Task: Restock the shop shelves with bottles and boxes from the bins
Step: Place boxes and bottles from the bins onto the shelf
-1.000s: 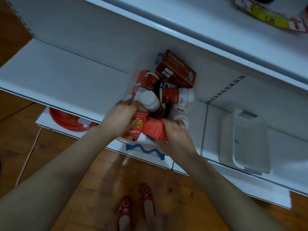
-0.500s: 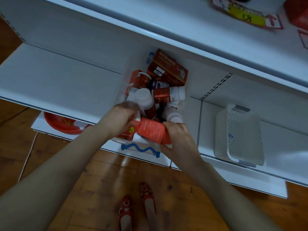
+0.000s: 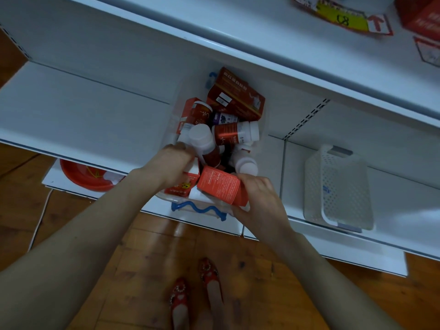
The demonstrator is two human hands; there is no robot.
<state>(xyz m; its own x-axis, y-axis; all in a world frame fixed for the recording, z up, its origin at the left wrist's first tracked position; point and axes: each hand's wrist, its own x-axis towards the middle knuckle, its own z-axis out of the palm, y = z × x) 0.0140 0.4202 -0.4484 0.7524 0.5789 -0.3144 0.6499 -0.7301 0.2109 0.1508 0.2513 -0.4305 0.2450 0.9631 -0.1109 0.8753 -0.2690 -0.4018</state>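
A clear bin [image 3: 171,120] with a blue wavy handle [image 3: 197,208] stands on the white shelf [image 3: 83,115]. It is piled with red boxes and white-capped bottles. My right hand [image 3: 259,198] grips a small red box [image 3: 220,185] at the bin's near edge, tilted and raised above the rim. My left hand [image 3: 172,163] reaches into the bin's near left side, fingers curled down beside a white-capped bottle [image 3: 201,139] and over a red box with a yellow figure [image 3: 181,188]. What those fingers hold is hidden. A large dark-red box [image 3: 235,98] leans at the back.
A white perforated basket [image 3: 338,186] sits on the shelf to the right. A red basin [image 3: 83,175] lies on the lowest shelf at left. The upper shelf [image 3: 238,27] juts out overhead, carrying a price tag [image 3: 340,17] and a red carton [image 3: 421,15]. My red shoes [image 3: 197,294] stand on wooden floor.
My right hand has raised and tilted the small red box at the bin's near edge. My left hand has pushed a little deeper into the bin.
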